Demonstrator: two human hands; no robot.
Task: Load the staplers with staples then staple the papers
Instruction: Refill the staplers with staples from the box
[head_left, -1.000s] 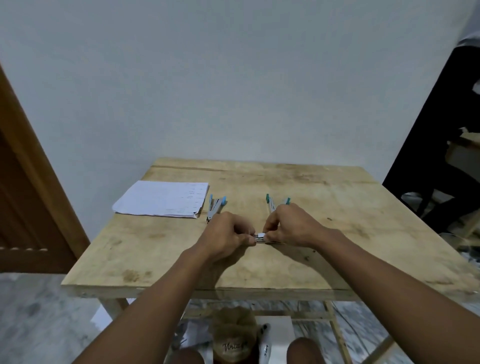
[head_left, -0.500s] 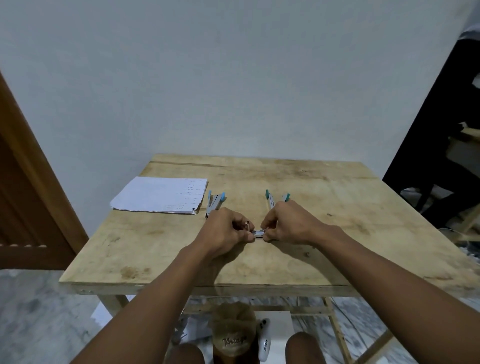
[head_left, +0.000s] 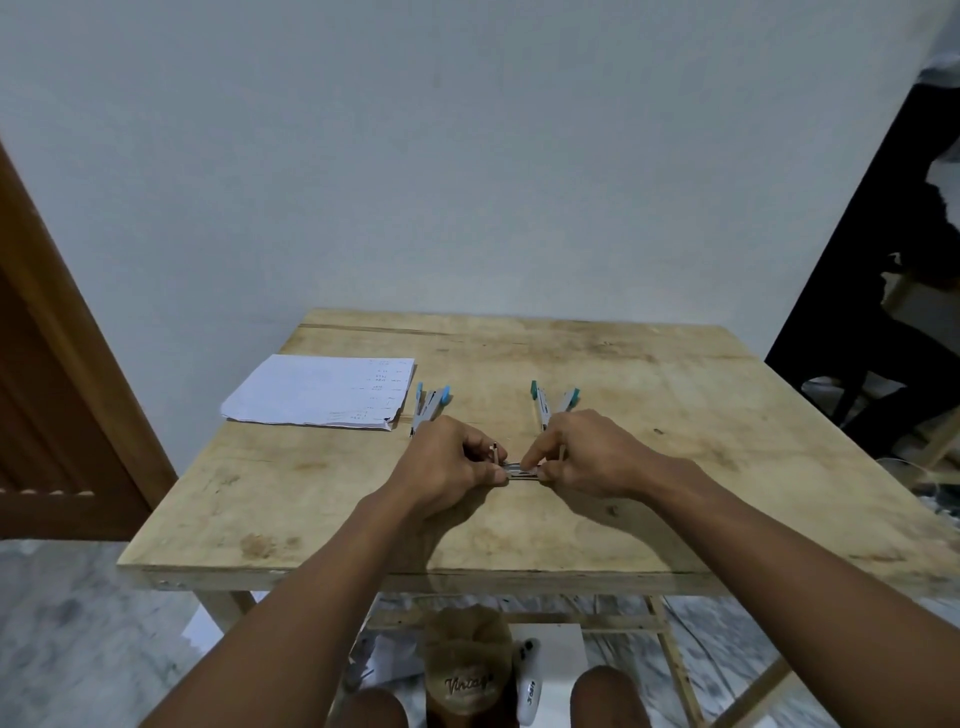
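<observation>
Left hand (head_left: 447, 462) and right hand (head_left: 587, 452) each pinch one end of the staples (head_left: 522, 471), grip closed. Left stapler (head_left: 429, 405) and right stapler (head_left: 554, 402) lie just behind.

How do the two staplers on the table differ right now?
The left stapler lies right beside the paper stack; the right stapler lies apart from it, nearer the table's middle. The right stapler's arms spread wider than the left stapler's. Both lie open, blue-tipped, near ends hidden behind the left hand and right hand, which pinch staples.
</observation>
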